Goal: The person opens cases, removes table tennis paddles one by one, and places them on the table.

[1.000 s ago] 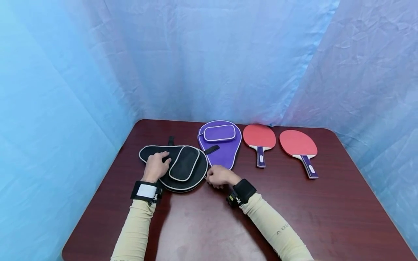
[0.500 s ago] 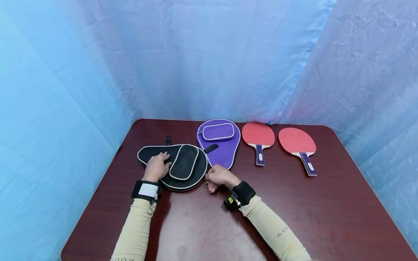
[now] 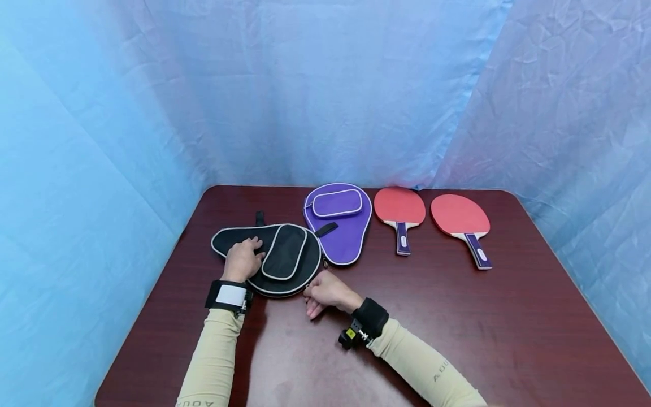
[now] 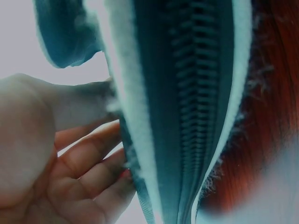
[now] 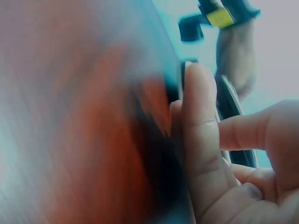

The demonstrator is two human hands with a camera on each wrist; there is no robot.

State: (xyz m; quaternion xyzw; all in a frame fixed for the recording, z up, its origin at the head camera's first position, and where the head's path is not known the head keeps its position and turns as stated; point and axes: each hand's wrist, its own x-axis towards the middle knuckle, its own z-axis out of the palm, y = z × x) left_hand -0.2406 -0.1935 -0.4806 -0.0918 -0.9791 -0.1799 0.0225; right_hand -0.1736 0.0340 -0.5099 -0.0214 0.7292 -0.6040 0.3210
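A black table tennis bat case [image 3: 272,257] with white piping and a front pocket lies flat, its narrow end to the left. My left hand [image 3: 243,259] rests on it beside the pocket, fingers spread loosely. The left wrist view shows the zipper [image 4: 198,93] along the case's side, its teeth meshed there. My right hand [image 3: 328,291] is at the case's lower right edge, thumb and index finger pinching the zipper pull, which the fingers hide. In the right wrist view the other fingers [image 5: 201,140] extend beside the edge.
A purple bat case [image 3: 343,243] lies behind, touching or overlapped by the black case's strap [image 3: 326,229]. Two red table tennis bats, a left one [image 3: 400,205] and a right one [image 3: 460,215], lie to its right. Blue curtains [image 3: 325,96] surround the dark red table [image 3: 508,339].
My right hand has slid left and toward me along the rounded edge of the black case, uncovering a small metal piece there. My left hand has stayed on the case.
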